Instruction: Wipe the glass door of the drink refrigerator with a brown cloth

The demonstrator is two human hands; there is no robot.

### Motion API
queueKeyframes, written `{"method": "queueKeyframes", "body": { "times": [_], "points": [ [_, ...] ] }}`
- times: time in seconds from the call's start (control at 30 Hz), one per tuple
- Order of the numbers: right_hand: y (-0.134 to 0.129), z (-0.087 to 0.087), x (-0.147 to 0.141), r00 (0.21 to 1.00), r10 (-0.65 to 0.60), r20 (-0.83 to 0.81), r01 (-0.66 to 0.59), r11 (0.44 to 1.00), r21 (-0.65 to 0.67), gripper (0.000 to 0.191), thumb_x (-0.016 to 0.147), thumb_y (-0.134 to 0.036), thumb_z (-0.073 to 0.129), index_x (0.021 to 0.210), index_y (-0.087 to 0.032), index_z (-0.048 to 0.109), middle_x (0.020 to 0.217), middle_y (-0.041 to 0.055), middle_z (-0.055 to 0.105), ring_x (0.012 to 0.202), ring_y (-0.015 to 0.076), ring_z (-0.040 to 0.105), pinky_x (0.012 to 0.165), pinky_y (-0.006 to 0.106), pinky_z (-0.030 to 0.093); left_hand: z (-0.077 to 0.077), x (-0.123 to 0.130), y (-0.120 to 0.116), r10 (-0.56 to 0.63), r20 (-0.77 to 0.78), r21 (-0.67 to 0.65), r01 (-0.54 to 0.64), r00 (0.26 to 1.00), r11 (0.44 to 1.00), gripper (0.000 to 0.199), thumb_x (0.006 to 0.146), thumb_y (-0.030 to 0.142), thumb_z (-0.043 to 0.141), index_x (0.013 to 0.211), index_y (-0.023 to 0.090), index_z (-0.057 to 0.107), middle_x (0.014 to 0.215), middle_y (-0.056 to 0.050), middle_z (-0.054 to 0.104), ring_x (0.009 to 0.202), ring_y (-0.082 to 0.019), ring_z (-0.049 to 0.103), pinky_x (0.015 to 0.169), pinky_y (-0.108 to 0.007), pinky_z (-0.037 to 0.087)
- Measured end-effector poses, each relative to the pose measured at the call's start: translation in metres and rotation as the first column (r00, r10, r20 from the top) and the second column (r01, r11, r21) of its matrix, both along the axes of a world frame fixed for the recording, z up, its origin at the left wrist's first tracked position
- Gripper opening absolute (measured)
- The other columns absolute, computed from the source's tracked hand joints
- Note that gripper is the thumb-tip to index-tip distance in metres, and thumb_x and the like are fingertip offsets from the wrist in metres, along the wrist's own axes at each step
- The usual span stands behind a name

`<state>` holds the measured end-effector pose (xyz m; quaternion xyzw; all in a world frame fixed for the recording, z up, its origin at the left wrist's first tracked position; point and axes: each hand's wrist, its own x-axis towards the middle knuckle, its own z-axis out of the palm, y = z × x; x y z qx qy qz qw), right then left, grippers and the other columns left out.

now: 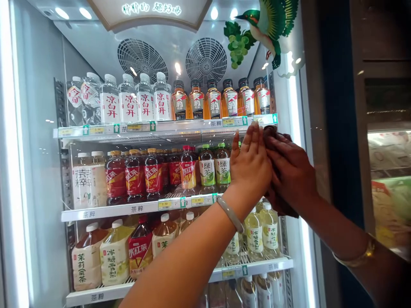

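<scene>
Lit drinks cooler (pixel 41 128), pale side wall at far left, seen through what looks like a glass door. Top shelf (pixel 180 127): clear water bottles (pixel 110 102) first, then amber bottles (pixel 213 102) with black caps. Middle shelf: red-labelled bottles (pixel 153 173), then green-labelled ones (pixel 207 169) close to the person's left wrist. Lower down, big bottles (pixel 86 259) at left, smaller pale yellow ones (pixel 269 229) at right, partly behind the arms. Left hand (pixel 252 169), grey bangle (pixel 230 214) on wrist, looks flat to the glass, fingers up and straight; little finger stands apart, the others lie close together. Dark brown cloth (pixel 282 204) comes next, immediately right of that hand, bunched, long axis roughly upright, running from by the fingertips to below the right palm. Right hand (pixel 293 171) lies over it, fingers extended, together, angled up and left; whether they pinch the cloth or just press it, can't tell. Right hand is clearly the nearer one, on the cloth; left sits right beside its left edge, contact underneath hidden. Bird decal (pixel 268 28) above both hands. Gold bracelet (pixel 356 256) on right forearm, dark door frame (pixel 346 141) behind, another lit case (pixel 390 171) at far right.
</scene>
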<state>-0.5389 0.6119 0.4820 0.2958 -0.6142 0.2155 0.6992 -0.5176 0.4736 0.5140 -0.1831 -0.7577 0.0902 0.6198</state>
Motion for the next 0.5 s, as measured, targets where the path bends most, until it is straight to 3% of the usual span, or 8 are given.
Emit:
{"method": "queueKeyframes", "body": {
  "times": [0.1,0.2,0.3,0.4,0.5],
  "points": [
    [0.009,0.022,-0.004,0.998,0.051,0.023,-0.052,0.997,0.061,0.042,0.099,-0.033,0.062,0.141,-0.027,0.064,0.151,0.0072,0.062,0.146,0.0257,0.052,0.127,0.051,0.041,0.002,0.003,0.002,0.000,-0.013,0.047,0.001,1.000,0.999,0.062,0.105,0.025,0.033,0.163,0.003,0.032,0.173,-0.014,0.032,0.164,-0.027,0.022,0.137,-0.053,0.013],
    [0.033,0.043,-0.015,1.000,-0.005,0.021,0.005,1.000,0.003,0.040,0.101,-0.033,0.060,0.140,-0.027,0.065,0.153,0.0091,0.059,0.149,0.0296,0.048,0.127,0.058,0.038,0.008,0.008,0.007,-0.037,0.001,0.069,0.037,0.999,0.997,0.063,0.105,0.027,0.032,0.164,0.005,0.030,0.174,-0.012,0.030,0.165,-0.026,0.020,0.137,-0.053,0.011],
    [0.041,0.030,-0.019,0.997,-0.076,0.016,0.078,0.987,-0.144,0.036,0.102,-0.032,0.057,0.137,-0.030,0.067,0.156,0.0084,0.056,0.151,0.0344,0.044,0.126,0.067,0.034,0.006,0.010,0.012,-0.061,0.029,0.059,0.059,0.998,0.997,0.063,0.104,0.026,0.035,0.164,0.008,0.033,0.174,-0.010,0.031,0.165,-0.025,0.019,0.137,-0.051,0.012],
    [0.029,0.012,-0.013,0.999,-0.015,0.042,0.021,0.989,-0.148,0.036,0.102,-0.034,0.056,0.137,-0.031,0.066,0.153,0.0065,0.059,0.150,0.0313,0.047,0.126,0.065,0.036,0.002,0.008,0.018,-0.061,0.056,0.012,0.060,0.997,0.998,0.062,0.103,0.024,0.035,0.163,0.006,0.036,0.172,-0.011,0.035,0.164,-0.025,0.020,0.137,-0.049,0.013],
    [0.027,0.027,-0.011,0.996,0.050,0.067,-0.049,0.998,-0.027,0.041,0.098,-0.038,0.060,0.138,-0.030,0.064,0.151,0.0064,0.061,0.147,0.0273,0.050,0.127,0.057,0.037,0.011,0.006,0.026,-0.051,0.064,0.028,0.049,0.997,0.998,0.062,0.104,0.024,0.031,0.162,0.002,0.035,0.172,-0.013,0.035,0.165,-0.026,0.020,0.138,-0.050,0.012]
  ]
}}
